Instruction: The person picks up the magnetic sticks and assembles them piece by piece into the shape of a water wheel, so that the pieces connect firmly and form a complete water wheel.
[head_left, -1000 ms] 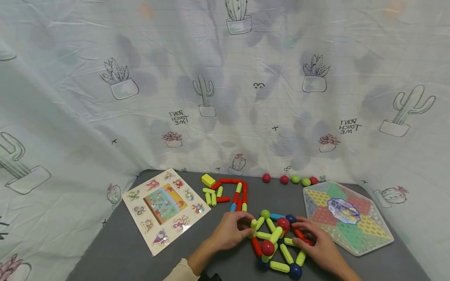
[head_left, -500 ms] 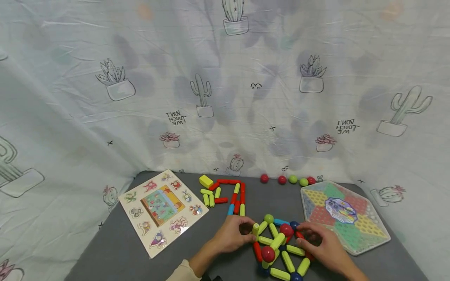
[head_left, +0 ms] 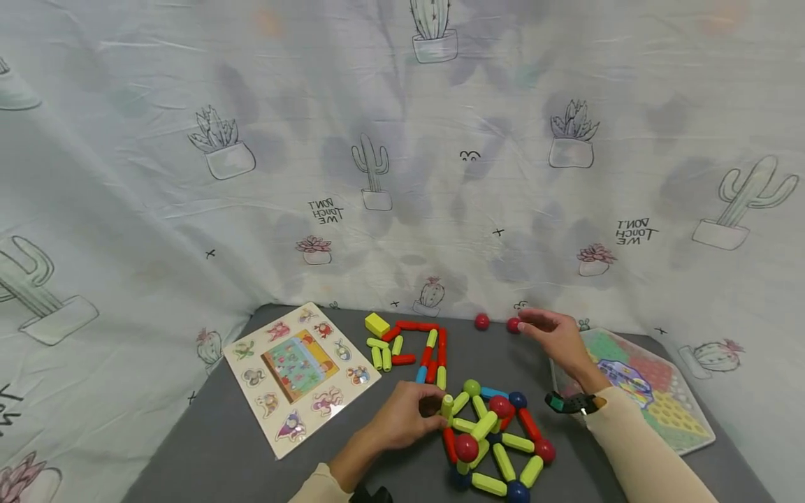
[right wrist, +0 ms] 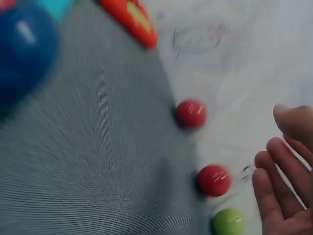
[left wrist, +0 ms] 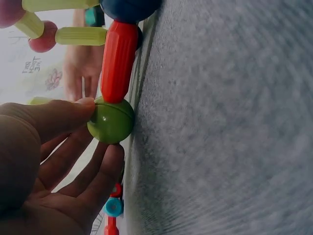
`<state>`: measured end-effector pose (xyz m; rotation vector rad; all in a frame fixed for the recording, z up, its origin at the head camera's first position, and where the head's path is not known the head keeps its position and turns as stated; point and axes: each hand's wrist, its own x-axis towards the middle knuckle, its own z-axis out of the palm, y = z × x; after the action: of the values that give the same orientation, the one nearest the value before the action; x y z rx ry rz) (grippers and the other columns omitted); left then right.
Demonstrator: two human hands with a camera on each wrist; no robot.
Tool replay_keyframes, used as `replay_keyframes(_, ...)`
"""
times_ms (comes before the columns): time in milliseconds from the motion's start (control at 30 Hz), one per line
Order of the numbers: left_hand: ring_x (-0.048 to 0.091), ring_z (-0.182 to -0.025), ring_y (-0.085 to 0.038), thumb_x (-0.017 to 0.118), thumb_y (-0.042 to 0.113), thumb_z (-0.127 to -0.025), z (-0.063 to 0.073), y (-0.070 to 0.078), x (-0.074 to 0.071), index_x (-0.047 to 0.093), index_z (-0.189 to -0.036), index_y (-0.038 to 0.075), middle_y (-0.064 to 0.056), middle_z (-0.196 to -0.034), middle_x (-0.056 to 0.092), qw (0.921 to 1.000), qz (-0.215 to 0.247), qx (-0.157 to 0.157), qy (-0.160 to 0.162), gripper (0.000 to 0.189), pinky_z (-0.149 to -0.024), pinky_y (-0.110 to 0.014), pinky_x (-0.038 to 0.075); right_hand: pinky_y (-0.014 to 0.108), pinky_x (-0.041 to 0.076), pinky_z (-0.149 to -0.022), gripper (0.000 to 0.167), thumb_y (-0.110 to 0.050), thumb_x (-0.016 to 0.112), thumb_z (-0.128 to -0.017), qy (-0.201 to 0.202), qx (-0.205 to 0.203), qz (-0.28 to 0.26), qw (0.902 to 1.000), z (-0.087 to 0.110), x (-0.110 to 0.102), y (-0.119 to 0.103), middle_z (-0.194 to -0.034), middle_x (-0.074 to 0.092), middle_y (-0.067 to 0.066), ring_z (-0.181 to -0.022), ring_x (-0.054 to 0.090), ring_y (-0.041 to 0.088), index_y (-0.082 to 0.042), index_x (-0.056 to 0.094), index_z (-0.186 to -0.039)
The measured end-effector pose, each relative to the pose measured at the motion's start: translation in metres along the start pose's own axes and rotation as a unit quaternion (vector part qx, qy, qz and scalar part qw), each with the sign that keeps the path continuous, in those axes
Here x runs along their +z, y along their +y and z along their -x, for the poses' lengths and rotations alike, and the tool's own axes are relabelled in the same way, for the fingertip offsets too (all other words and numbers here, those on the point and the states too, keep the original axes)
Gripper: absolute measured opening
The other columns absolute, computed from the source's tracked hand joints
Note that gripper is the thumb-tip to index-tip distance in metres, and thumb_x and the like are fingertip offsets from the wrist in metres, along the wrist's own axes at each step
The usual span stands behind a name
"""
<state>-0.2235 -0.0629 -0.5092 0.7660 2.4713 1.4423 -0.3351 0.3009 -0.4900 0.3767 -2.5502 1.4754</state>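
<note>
A framework of yellow-green, red and blue rods (head_left: pixel 486 425) joined by coloured balls stands on the table's near side. At its left corner my left hand (head_left: pixel 399 416) pinches a green ball (left wrist: pixel 110 125) between thumb and fingers, with a red rod (left wrist: pixel 119 61) attached to it. My right hand (head_left: pixel 558 342) is off the framework, at the back right, fingers loosely bent and holding nothing. Near its fingertips in the head view is a loose red ball (head_left: pixel 513 325). The right wrist view shows another red ball (right wrist: pixel 191 113) and a green ball (right wrist: pixel 228 223); the hand is apart from them.
Loose red and yellow-green rods (head_left: pixel 407 325) and a yellow block (head_left: pixel 377 323) lie behind my left hand. A picture puzzle board (head_left: pixel 249 399) is at the left. A hexagonal game board (head_left: pixel 676 412) lies at the right, partly under my right forearm. A patterned curtain (head_left: pixel 402 237) borders the table's back.
My right hand has left the framework's right side and moved back to the row of loose balls, hiding some of them. The left hand keeps its place at the left corner.
</note>
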Motion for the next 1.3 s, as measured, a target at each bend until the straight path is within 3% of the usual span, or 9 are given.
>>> replay_keyframes(67,0.069,-0.091,0.001,0.089,0.01,-0.091,0.0,-0.001,0.0,0.081,-0.117,0.009,0.006,-0.105,0.079,1.0,-0.004,0.006,0.003,0.027,-0.086,-0.02,0.059,0.009,0.052,-0.091,0.045,-0.028,0.076,-0.106,0.006,0.015,0.018,0.9997,-0.011,0.003,0.008,-0.14,0.073,0.022,-0.11,0.069,-0.004,-0.002,0.071,-0.142)
replay_keyframes(200,0.065,-0.087,0.003,0.089,0.011,-0.092,-0.003,-0.003,0.001,0.081,-0.114,0.013,0.009,-0.099,0.076,0.9994,-0.028,0.006,0.021,0.024,-0.082,-0.019,0.056,0.009,0.052,-0.086,0.044,-0.027,0.078,-0.104,0.019,0.026,0.053,0.9981,-0.025,0.01,0.018,-0.138,0.074,0.021,-0.117,0.075,0.023,-0.003,0.073,-0.14)
replay_keyframes(333,0.063,-0.085,0.004,0.088,0.013,-0.093,-0.006,-0.003,0.002,0.081,-0.115,0.014,0.011,-0.097,0.075,0.9978,-0.053,-0.006,0.039,0.023,-0.079,-0.018,0.055,0.019,0.059,-0.084,0.041,-0.023,0.081,-0.101,0.02,0.014,0.093,0.9954,-0.031,0.018,0.025,-0.132,0.077,0.021,-0.117,0.075,0.04,-0.003,0.075,-0.137)
replay_keyframes(533,0.066,-0.083,0.005,0.087,0.011,-0.093,-0.011,0.001,0.007,0.081,-0.114,0.01,0.004,-0.099,0.079,0.9979,-0.046,-0.017,0.042,0.023,-0.077,-0.017,0.056,0.052,0.062,-0.091,0.027,-0.017,0.083,-0.099,0.013,-0.028,0.168,0.9853,-0.026,0.023,0.033,-0.116,0.082,0.015,-0.106,0.078,0.037,-0.005,0.082,-0.124)
replay_keyframes(767,0.067,-0.083,0.004,0.089,0.012,-0.092,-0.009,-0.001,0.011,0.082,-0.117,0.007,0.005,-0.102,0.08,0.9989,-0.021,-0.025,0.034,0.026,-0.078,-0.017,0.057,0.023,0.06,-0.083,0.024,-0.023,0.081,-0.101,-0.072,-0.02,0.084,0.9936,-0.003,0.018,-0.002,-0.117,0.083,0.01,-0.104,0.077,0.016,-0.009,0.083,-0.121)
replay_keyframes(867,0.068,-0.084,0.005,0.089,0.012,-0.092,-0.008,0.0,0.01,0.083,-0.117,0.007,0.004,-0.104,0.081,0.9996,-0.01,-0.019,0.015,0.027,-0.078,-0.017,0.058,0.026,0.062,-0.089,0.028,-0.023,0.078,-0.104,-0.14,-0.016,-0.003,0.99,0.012,0.02,-0.028,-0.123,0.081,0.011,-0.107,0.077,0.011,-0.008,0.08,-0.128)
replay_keyframes(1000,0.067,-0.084,0.006,0.088,0.011,-0.093,-0.007,0.003,0.012,0.083,-0.116,0.01,0.006,-0.101,0.08,0.9999,-0.003,-0.007,-0.014,0.023,-0.079,-0.017,0.058,0.037,0.065,-0.092,0.029,-0.011,0.071,-0.107,-0.234,-0.038,-0.115,0.9647,0.03,0.024,-0.06,-0.13,0.078,0.017,-0.108,0.078,0.014,-0.003,0.076,-0.134)
replay_keyframes(1200,0.066,-0.083,0.006,0.087,0.011,-0.093,-0.006,0.005,0.015,0.084,-0.115,0.01,0.01,-0.098,0.078,0.9998,-0.006,0.0,-0.021,0.022,-0.078,-0.017,0.057,0.039,0.064,-0.097,0.031,0.004,0.062,-0.106,-0.364,-0.084,-0.245,0.8946,0.044,0.041,-0.089,-0.136,0.076,0.017,-0.115,0.078,0.017,0.01,0.068,-0.136)
replay_keyframes(1300,0.065,-0.083,0.006,0.087,0.011,-0.093,-0.005,0.006,0.016,0.084,-0.115,0.01,0.011,-0.098,0.079,0.9997,-0.012,0.006,-0.021,0.023,-0.079,-0.017,0.057,0.034,0.063,-0.099,0.03,0.006,0.062,-0.106,-0.39,-0.088,-0.259,0.8794,0.049,0.05,-0.094,-0.135,0.077,0.013,-0.118,0.077,0.016,0.011,0.068,-0.136)
